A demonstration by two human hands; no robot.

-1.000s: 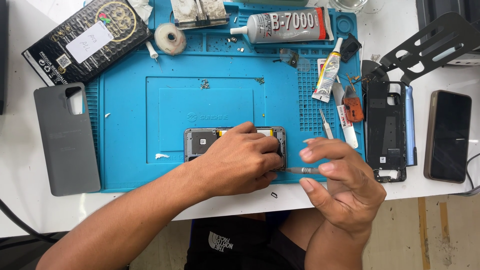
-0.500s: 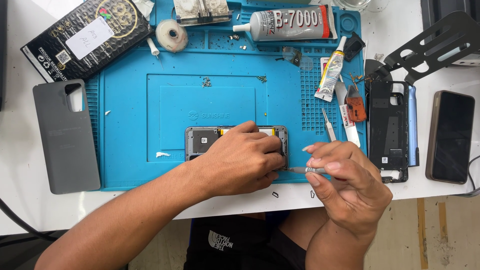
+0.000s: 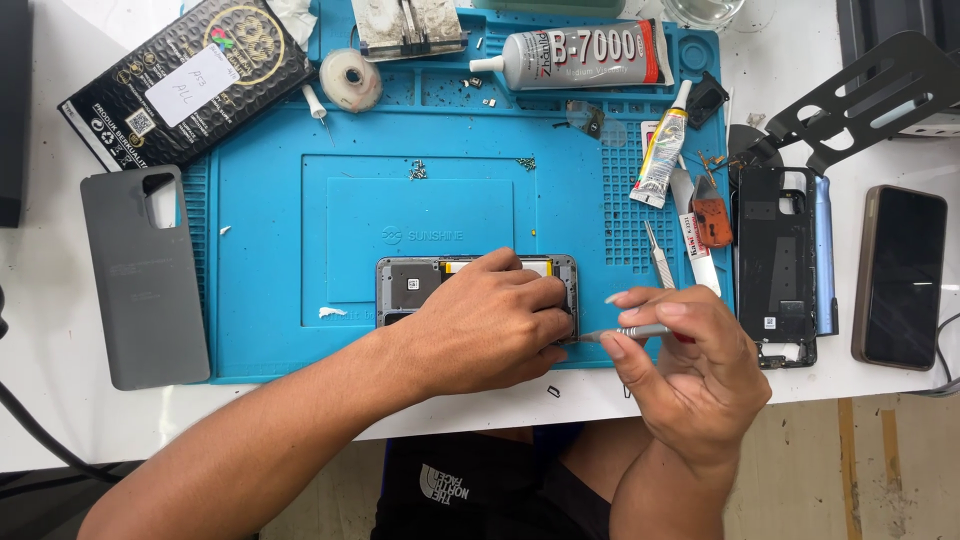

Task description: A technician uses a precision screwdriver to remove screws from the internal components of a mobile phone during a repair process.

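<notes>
Left hand lies flat over the opened phone, fingers curled down on its right half, pinning it to the blue mat. Phone sits at the mat's six o'clock edge, back off, insides showing at its left end.

Right hand is closed in a pinch on a thin screwdriver. The shaft lies nearly level, tip pointing to nine o'clock and meeting the phone's right end just under the left fingers. Whether the tip is seated I cannot tell; the fingers hide it.

Change since half a second ago: the right hand has moved in toward the phone and the tip now reaches its edge; the left hand has not shifted. The tool looks to be working at that end of the phone.

Outward: tweezers at two o'clock of the hands, just beside a small glue tube. Large glue tube at twelve. Loose screws at eleven, mid-mat. Grey back cover at nine, off the mat. Black frame at three, dark phone beyond it. Black box at ten.
</notes>
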